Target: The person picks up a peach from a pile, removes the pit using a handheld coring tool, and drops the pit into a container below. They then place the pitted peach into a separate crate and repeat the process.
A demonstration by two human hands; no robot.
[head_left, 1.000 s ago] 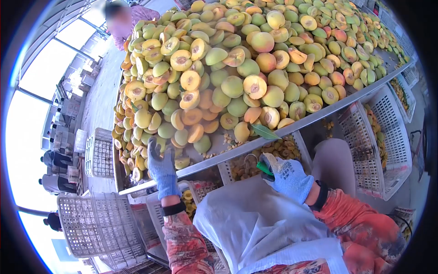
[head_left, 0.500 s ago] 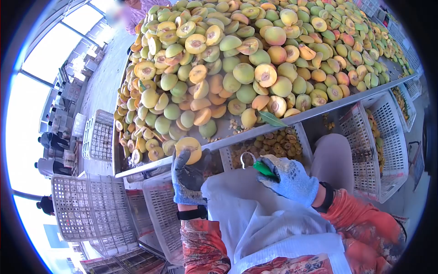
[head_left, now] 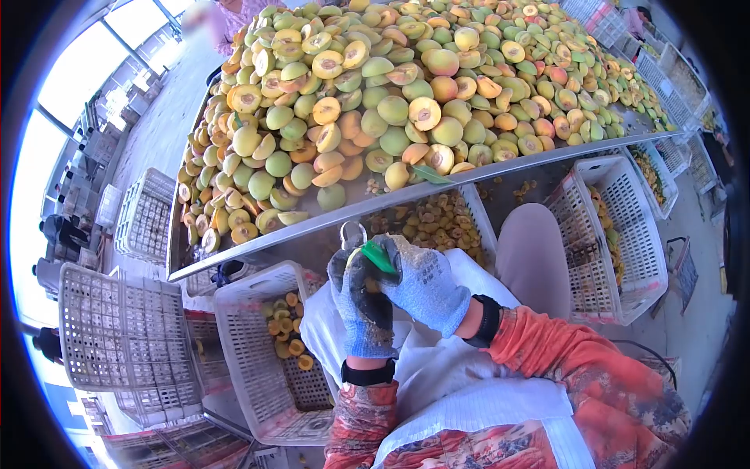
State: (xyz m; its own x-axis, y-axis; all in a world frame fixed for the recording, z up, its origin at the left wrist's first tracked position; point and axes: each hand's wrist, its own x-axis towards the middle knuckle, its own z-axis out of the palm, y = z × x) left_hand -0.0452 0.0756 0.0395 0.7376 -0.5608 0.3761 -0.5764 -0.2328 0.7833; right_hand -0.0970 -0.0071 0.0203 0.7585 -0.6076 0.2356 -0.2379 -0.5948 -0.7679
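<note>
My right hand point(head_left: 426, 283), in a blue and grey knit glove, grips a pitting tool by its green handle point(head_left: 378, 256). The tool's curved metal loop point(head_left: 353, 233) sticks up over my left hand. Gloved alike, my left hand point(head_left: 366, 309) is curled against the right one, its fingers wrapped round a peach half that they mostly hide. Both hands meet above my lap, just short of the table's metal edge point(head_left: 312, 229). Beyond that edge lies a large heap of halved peaches point(head_left: 375, 117), cut faces yellow-orange, skins green to red.
On the left a white crate point(head_left: 258, 375) holds several peach halves point(head_left: 285, 324). Stacked crates point(head_left: 117, 328) stand farther left. Below the table edge lie small fruit pieces point(head_left: 445, 223). More crates point(head_left: 625, 227) stand at right. A person in a patterned top point(head_left: 242, 19) is at the far side.
My left hand has turned inward with the peach half, and my right hand has brought the tool left to it. The view has shifted, showing more of the left crate.
</note>
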